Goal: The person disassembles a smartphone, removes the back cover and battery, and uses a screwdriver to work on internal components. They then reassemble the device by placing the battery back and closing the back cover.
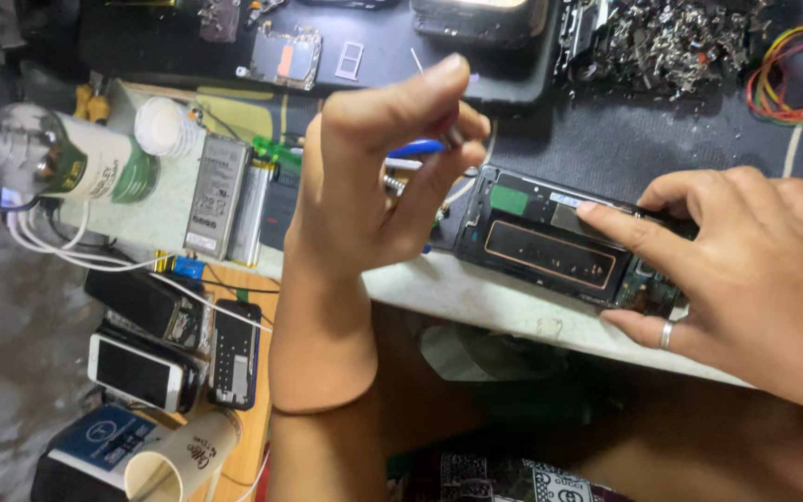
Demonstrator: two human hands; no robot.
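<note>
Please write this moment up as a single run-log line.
left hand: raised, fingers pinching a thin tool | right hand: steadying the opened phone at the bench edge | battery: lying further left

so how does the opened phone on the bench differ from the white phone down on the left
The opened phone has its back off, showing a dark inner plate, a green patch and a circuit board; the white phone is closed, with its dark screen up. The opened phone lies on the bench edge under the right hand; the white phone sits lower, stacked on other handsets, untouched. The left hand holds a thin tool above the opened phone. Both are slim and rectangular.
</note>
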